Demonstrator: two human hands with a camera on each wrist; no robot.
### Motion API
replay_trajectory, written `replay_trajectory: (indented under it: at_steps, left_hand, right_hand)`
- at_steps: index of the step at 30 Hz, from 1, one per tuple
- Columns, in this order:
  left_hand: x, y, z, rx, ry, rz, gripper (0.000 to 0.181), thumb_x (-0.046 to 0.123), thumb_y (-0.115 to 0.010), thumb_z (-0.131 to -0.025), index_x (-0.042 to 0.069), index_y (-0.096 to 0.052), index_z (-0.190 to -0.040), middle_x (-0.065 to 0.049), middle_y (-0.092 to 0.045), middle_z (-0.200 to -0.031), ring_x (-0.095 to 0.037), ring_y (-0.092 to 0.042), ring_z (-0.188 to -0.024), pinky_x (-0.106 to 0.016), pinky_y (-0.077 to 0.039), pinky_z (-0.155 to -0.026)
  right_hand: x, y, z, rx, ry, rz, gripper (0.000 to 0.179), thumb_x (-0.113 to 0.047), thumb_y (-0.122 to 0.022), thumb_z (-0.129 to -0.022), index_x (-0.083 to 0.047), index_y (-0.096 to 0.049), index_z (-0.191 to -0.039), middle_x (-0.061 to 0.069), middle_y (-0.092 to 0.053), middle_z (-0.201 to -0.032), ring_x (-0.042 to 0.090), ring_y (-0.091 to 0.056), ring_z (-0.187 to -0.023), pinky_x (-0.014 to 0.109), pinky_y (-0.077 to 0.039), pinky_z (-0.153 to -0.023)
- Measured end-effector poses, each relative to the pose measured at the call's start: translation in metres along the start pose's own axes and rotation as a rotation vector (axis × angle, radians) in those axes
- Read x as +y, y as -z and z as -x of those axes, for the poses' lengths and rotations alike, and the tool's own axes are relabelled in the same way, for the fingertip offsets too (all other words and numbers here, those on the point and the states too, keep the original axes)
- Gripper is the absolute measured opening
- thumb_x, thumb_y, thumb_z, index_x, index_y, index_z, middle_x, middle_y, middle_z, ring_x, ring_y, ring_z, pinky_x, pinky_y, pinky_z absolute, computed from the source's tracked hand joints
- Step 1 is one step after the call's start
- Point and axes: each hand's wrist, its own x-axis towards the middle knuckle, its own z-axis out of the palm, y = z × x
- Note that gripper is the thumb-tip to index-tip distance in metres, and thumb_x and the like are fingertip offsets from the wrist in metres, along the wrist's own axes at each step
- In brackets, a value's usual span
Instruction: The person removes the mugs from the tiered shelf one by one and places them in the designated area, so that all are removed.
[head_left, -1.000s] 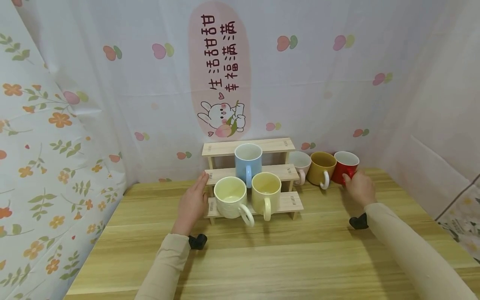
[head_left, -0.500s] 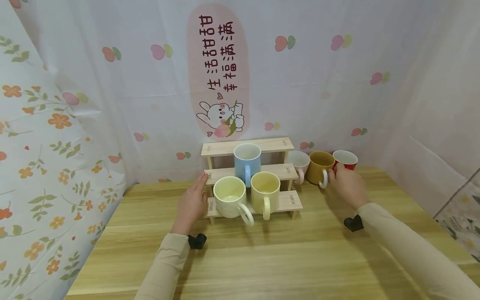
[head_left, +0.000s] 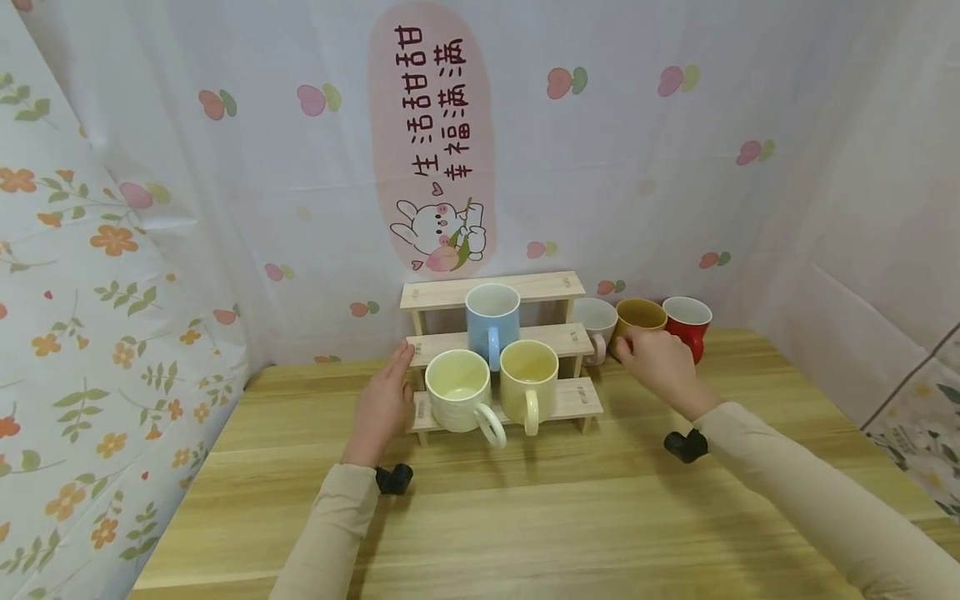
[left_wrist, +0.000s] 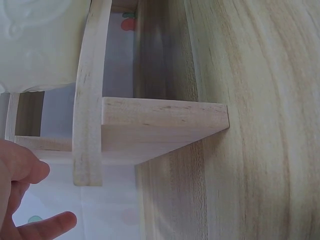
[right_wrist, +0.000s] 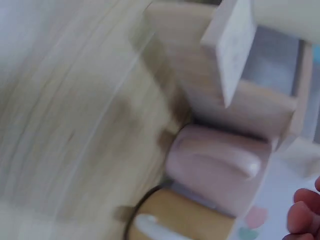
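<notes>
My left hand [head_left: 378, 412] rests with straight fingers at the left end of a three-step wooden rack [head_left: 442, 343]. My right hand [head_left: 663, 372] is in front of a mustard mug [head_left: 639, 310], hiding much of it, with loosely curled fingers [right_wrist: 302, 217] holding nothing. Left of that mug, beside the rack, stands a pale pink mug [head_left: 595, 312]; to its right is a red mug [head_left: 697, 335]. A light blue mug [head_left: 483, 327] sits on the middle step. On the lowest step are a pale green mug [head_left: 453, 410] and a yellow mug [head_left: 517, 396], handles facing forward.
The rack's top step [head_left: 487, 290] runs close to the printed cloth backdrop [head_left: 315, 208]. Cloth also hangs along the left and right sides of the wood-grain table [head_left: 525, 517].
My right hand has let go of the red mug's handle and moved left, past it to the mustard mug. The left hand stays at the rack, and the mugs keep their places.
</notes>
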Motion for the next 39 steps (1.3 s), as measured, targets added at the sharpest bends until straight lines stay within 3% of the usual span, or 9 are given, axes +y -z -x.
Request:
replay_trajectory:
  at_steps: [5,9,18,25,31,39]
  left_hand:
    - [0.001,0.001,-0.001,0.002,0.002,0.011,0.059,0.008,-0.058,-0.091,0.013,-0.039,-0.147,-0.002,-0.036,-0.154,-0.037,-0.058,-0.113,-0.046,-0.053,-0.074]
    - [0.002,0.001,0.0,0.002,0.01,0.017,0.059,0.008,-0.058,-0.091,0.013,-0.04,-0.147,-0.001,-0.036,-0.153,-0.037,-0.058,-0.114,-0.047,-0.052,-0.073]
    - [0.001,-0.003,-0.001,0.002,0.012,0.022,0.06,0.009,-0.059,-0.091,0.015,-0.039,-0.147,0.001,-0.036,-0.154,-0.035,-0.059,-0.113,-0.043,-0.052,-0.066]
    - [-0.002,-0.003,-0.001,0.0,0.008,0.015,0.061,0.008,-0.058,-0.091,0.014,-0.038,-0.148,0.0,-0.035,-0.154,-0.036,-0.062,-0.104,-0.037,-0.048,-0.056]
    - [-0.002,-0.002,-0.001,0.006,-0.004,0.027,0.061,0.007,-0.059,-0.091,0.014,-0.038,-0.147,-0.001,-0.036,-0.153,-0.037,-0.062,-0.103,-0.04,-0.049,-0.058]
    - [-0.002,0.0,-0.001,-0.008,0.006,0.034,0.061,0.006,-0.058,-0.091,0.013,-0.037,-0.148,-0.002,-0.035,-0.154,-0.037,-0.061,-0.109,-0.04,-0.05,-0.059]
  right_hand:
    - [-0.02,0.005,-0.004,0.115,0.092,-0.001,0.023,-0.017,-0.057,-0.09,-0.008,-0.055,-0.068,0.002,-0.044,-0.049,0.02,-0.04,-0.042,0.028,-0.028,-0.037]
    - [-0.038,0.008,-0.008,0.143,0.13,-0.002,0.027,-0.016,-0.057,-0.089,-0.008,-0.053,-0.063,0.001,-0.041,-0.047,0.018,-0.038,-0.042,0.026,-0.026,-0.037]
    - [-0.065,0.016,-0.013,0.087,0.103,-0.047,0.029,-0.02,-0.056,-0.09,-0.012,-0.053,-0.062,0.0,-0.043,-0.048,0.019,-0.043,-0.045,0.028,-0.029,-0.04]
    - [-0.093,0.02,-0.012,0.139,0.195,-0.078,0.033,-0.018,-0.056,-0.089,-0.014,-0.05,-0.058,-0.003,-0.039,-0.045,0.014,-0.037,-0.042,0.024,-0.025,-0.039]
    - [-0.112,0.018,-0.017,0.137,0.221,-0.093,0.032,-0.019,-0.057,-0.09,-0.013,-0.051,-0.059,-0.006,-0.034,-0.045,0.011,-0.033,-0.04,0.023,-0.022,-0.04]
    - [-0.133,0.017,-0.026,0.02,0.189,-0.121,0.038,-0.027,-0.055,-0.092,-0.014,-0.056,-0.056,-0.006,-0.038,-0.045,0.011,-0.037,-0.043,0.022,-0.023,-0.041]
